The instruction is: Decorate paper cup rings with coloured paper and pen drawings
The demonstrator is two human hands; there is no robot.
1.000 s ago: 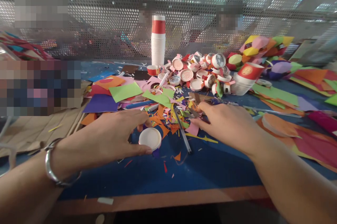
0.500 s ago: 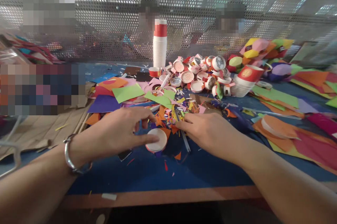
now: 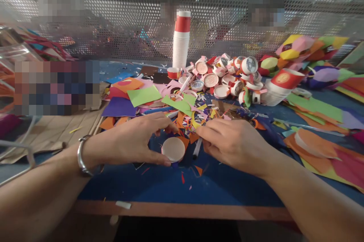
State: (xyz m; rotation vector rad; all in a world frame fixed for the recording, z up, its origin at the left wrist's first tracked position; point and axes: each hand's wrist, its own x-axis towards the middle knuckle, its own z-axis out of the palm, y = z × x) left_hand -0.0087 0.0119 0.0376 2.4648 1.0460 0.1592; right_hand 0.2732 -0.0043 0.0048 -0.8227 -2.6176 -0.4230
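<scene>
My left hand [image 3: 148, 138] curves around a short paper cup base [image 3: 173, 149], thumb at its near left edge and fingers apart above the blue table. The cup base sits with its pale round face upward. My right hand [image 3: 227, 139] is closed, its thumb and index finger pinched over loose paper scraps [image 3: 184, 122]. A yellow scrap [image 3: 195, 121] lies right at those fingertips; whether they grip it I cannot make out. Beneath the right fingers a marker pen [image 3: 197, 149] points toward me, partly hidden by the hand.
Behind the scraps rises a tall stack of paper cups [image 3: 181, 41]. A heap of cut cup bases [image 3: 212, 79] and a tilted cup stack [image 3: 284, 86] lie right of it. Coloured paper sheets [image 3: 145, 95] spread left; more orange paper [image 3: 313, 143] is right. Cardboard [image 3: 57, 124] covers the left side.
The view has shifted, so most things sit farther right. My left thumb has slid off the cup base's face to its edge. My right fingers have curled in, and the yellow scrap now shows beside them.
</scene>
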